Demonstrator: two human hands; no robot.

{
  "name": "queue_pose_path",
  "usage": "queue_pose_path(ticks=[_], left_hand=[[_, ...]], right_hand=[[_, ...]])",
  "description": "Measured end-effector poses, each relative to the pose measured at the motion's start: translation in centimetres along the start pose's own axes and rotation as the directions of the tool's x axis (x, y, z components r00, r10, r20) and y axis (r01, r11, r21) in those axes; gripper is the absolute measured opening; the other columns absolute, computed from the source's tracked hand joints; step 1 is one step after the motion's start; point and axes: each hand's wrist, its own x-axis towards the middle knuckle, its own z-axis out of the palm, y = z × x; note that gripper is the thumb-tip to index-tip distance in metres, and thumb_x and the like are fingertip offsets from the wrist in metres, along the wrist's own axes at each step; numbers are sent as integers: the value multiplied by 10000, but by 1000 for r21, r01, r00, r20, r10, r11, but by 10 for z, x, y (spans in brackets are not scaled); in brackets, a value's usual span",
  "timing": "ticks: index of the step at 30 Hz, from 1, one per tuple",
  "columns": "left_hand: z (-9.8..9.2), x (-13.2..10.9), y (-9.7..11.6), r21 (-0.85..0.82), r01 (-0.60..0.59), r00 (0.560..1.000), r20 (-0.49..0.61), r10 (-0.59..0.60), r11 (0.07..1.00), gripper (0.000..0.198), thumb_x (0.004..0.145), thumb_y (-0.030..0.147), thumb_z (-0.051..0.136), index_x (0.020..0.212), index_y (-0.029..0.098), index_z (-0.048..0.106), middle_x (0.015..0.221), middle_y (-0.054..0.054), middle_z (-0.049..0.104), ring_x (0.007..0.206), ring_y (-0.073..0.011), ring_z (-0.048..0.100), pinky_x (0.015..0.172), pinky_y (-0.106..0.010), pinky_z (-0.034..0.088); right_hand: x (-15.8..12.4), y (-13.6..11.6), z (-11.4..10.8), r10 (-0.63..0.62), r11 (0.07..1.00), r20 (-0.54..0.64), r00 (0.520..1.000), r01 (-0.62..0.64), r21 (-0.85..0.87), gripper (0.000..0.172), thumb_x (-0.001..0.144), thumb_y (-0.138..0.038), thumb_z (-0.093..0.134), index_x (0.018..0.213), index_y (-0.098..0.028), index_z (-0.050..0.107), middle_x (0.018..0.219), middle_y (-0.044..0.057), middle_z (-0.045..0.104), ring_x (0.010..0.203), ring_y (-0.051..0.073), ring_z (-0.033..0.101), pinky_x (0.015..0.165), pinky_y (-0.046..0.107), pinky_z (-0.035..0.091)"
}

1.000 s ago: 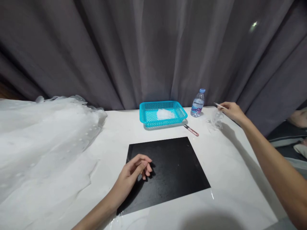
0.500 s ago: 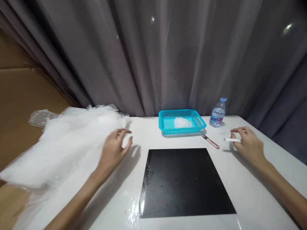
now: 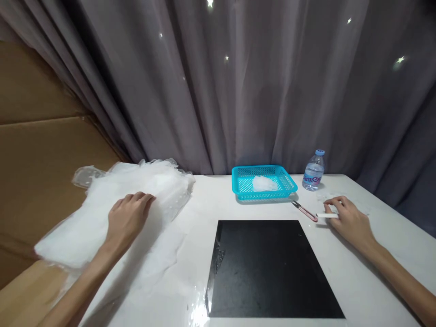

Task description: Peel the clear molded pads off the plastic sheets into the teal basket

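Right hand [image 3: 350, 225] had a white stick [image 3: 325, 215] held in it, just right of the pink snips [image 3: 305, 212]. Left hand [image 3: 128, 214] was over the sheer white pile [image 3: 91, 222] on the left, fingers curled, though honestly I couldn't tell if it gripped any.

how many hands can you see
2. The left hand is over the white sheer material, contact unclear; the right hand holds a white stick near the pink-handled snips.

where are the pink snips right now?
In the head view, right of centre: the pink snips lie on the white table, between the blue basket and the right hand.
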Motion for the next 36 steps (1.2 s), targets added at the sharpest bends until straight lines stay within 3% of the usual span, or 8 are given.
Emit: queue_pose_path(ticks=[4,10,16,22,25,28,30,36], left_hand=[[5,0,7,20,-6,998,-62,7,1000,522,1075,406,274,1252,126,678,1328,-207,684,1226,-389,597,1028,-470,421],[18,-9,23,-16,-94,995,-22,94,995,485,1035,415,353,1251,91,640,1236,-238,683,1122,-388,623,969,-454,449],[10,-4,21,-79,-63,998,14,64,995,467,1064,394,253,1173,153,637,1198,-203,679,1106,-382,632,957,-466,451],[6,24,3,-206,-43,985,156,76,978,375,951,449,338,1035,177,581,1109,-181,663,972,-356,667,925,-465,492],[4,37,-6,-242,1,967,248,61,970,464,917,580,393,1037,168,571,1028,-175,670,909,-365,685,894,-489,505],[1,43,-8,-265,14,954,292,67,964,568,907,668,442,1141,168,576,1157,-193,673,994,-376,678,917,-483,490],[-1,46,-6,-282,3,949,304,87,959,482,938,619,432,1121,203,594,1240,-172,669,1059,-370,655,924,-456,471],[5,66,-16,-362,124,943,334,4,924,317,949,521,441,924,218,534,881,-64,681,794,-258,631,703,-321,448]], right_hand=[[-2,-1,0,-23,1000,3,1000,23,1,263,978,-332,485,968,-197,710,1004,100,707,855,260,700,543,311,428],[-3,-7,0,-70,997,24,997,70,23,255,988,-330,480,967,-203,699,1000,104,707,840,254,699,555,309,437],[-4,-7,2,-101,995,17,995,101,6,243,997,-321,480,961,-203,688,982,91,710,829,247,705,585,317,456],[-5,-13,4,-140,990,48,989,139,25,263,1033,-330,463,982,-203,689,996,91,714,889,249,721,621,319,475],[-6,-17,4,-160,987,60,985,159,35,267,1039,-320,459,991,-204,694,997,87,718,903,243,725,632,318,476],[-7,-21,3,-151,988,86,985,147,48,253,1033,-312,471,1013,-204,699,1007,81,715,883,234,721,624,319,473],[-8,-24,1,-136,990,116,984,130,58,262,1037,-321,467,1021,-204,701,1015,84,715,860,229,715,620,321,470],[-5,-57,-8,-161,955,176,971,108,275,281,1059,-328,433,984,-227,684,1000,93,727,911,235,719,703,325,504]])
